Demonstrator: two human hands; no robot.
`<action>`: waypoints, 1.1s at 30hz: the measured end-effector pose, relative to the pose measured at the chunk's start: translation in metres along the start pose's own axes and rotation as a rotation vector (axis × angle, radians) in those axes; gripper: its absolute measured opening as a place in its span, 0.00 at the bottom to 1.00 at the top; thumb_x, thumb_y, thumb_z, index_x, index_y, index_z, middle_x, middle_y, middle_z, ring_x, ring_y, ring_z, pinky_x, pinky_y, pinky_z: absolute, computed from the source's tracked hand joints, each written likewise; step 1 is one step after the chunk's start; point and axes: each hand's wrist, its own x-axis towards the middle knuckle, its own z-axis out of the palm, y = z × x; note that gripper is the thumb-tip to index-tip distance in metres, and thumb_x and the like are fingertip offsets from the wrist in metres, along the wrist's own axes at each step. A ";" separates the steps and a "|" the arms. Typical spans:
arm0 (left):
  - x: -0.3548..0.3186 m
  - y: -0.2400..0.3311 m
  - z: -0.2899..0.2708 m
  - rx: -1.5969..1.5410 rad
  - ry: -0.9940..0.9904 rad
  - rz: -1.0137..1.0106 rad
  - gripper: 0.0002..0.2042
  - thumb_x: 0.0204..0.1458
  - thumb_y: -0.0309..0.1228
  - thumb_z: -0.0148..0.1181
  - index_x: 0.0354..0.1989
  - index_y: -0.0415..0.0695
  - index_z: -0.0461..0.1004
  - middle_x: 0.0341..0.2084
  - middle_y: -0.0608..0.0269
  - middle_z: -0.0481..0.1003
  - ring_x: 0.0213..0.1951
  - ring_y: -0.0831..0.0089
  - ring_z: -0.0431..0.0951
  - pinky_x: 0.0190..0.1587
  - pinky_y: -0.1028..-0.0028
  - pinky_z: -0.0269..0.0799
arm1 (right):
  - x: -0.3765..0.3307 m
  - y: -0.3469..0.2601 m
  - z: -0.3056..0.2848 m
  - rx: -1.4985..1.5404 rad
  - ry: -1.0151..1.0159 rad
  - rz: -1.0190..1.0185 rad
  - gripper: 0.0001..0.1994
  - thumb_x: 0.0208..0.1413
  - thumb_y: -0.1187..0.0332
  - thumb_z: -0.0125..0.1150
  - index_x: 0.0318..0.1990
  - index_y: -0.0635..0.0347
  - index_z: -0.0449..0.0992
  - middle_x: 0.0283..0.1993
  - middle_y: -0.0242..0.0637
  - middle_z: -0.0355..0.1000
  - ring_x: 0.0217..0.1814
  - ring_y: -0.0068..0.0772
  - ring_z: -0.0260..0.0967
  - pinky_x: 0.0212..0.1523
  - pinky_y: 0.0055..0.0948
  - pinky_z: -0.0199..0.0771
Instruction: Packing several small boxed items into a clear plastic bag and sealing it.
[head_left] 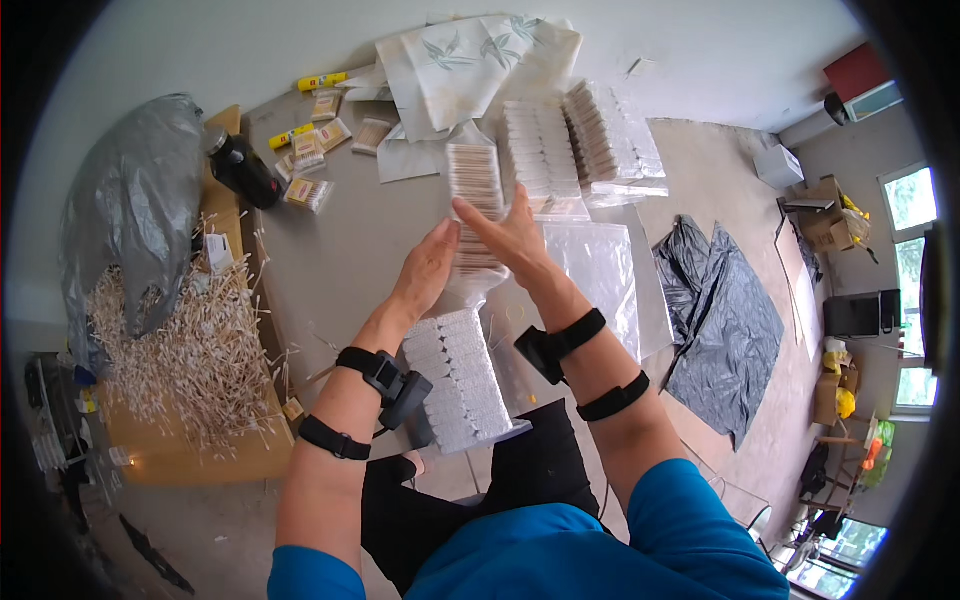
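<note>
Pressing a crinkly clear packet of cotton swabs [474, 200] between flat left hand [425, 268] and right hand [512, 235]; stacked packets [458, 375] below, loose swabs [190, 350] left.

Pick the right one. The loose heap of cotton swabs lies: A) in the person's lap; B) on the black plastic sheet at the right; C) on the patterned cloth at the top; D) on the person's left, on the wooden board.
D: the loose heap of cotton swabs spreads over the wooden board to the person's left, beside the grey plastic bag.
</note>
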 end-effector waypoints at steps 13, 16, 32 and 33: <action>0.020 -0.054 -0.009 -0.137 0.371 -0.209 0.30 0.60 0.49 0.47 0.64 0.40 0.59 0.55 0.58 0.67 0.57 0.70 0.63 0.60 0.70 0.56 | 0.018 0.035 -0.017 0.100 -0.119 0.059 0.59 0.36 0.52 0.72 0.68 0.73 0.37 0.56 0.61 0.63 0.55 0.49 0.68 0.51 0.32 0.72; 0.026 -0.058 -0.011 -0.162 0.273 -0.300 0.32 0.59 0.55 0.45 0.62 0.41 0.60 0.54 0.60 0.67 0.55 0.71 0.63 0.58 0.69 0.57 | 0.009 0.035 -0.029 0.289 -0.231 0.115 0.56 0.40 0.54 0.71 0.68 0.69 0.36 0.55 0.57 0.65 0.51 0.42 0.70 0.50 0.34 0.71; -0.015 0.032 -0.007 -0.518 -0.080 0.075 0.43 0.56 0.51 0.54 0.70 0.44 0.36 0.57 0.63 0.64 0.55 0.74 0.67 0.55 0.76 0.63 | -0.012 0.024 -0.074 0.988 -0.632 -0.086 0.47 0.49 0.55 0.64 0.71 0.57 0.42 0.70 0.41 0.50 0.71 0.40 0.48 0.69 0.38 0.47; -0.019 0.038 -0.006 -0.510 -0.083 0.077 0.43 0.56 0.51 0.54 0.70 0.44 0.36 0.57 0.63 0.64 0.55 0.74 0.67 0.55 0.76 0.63 | -0.014 0.022 -0.076 1.002 -0.639 -0.098 0.47 0.48 0.55 0.64 0.71 0.57 0.42 0.70 0.41 0.50 0.71 0.39 0.47 0.69 0.38 0.46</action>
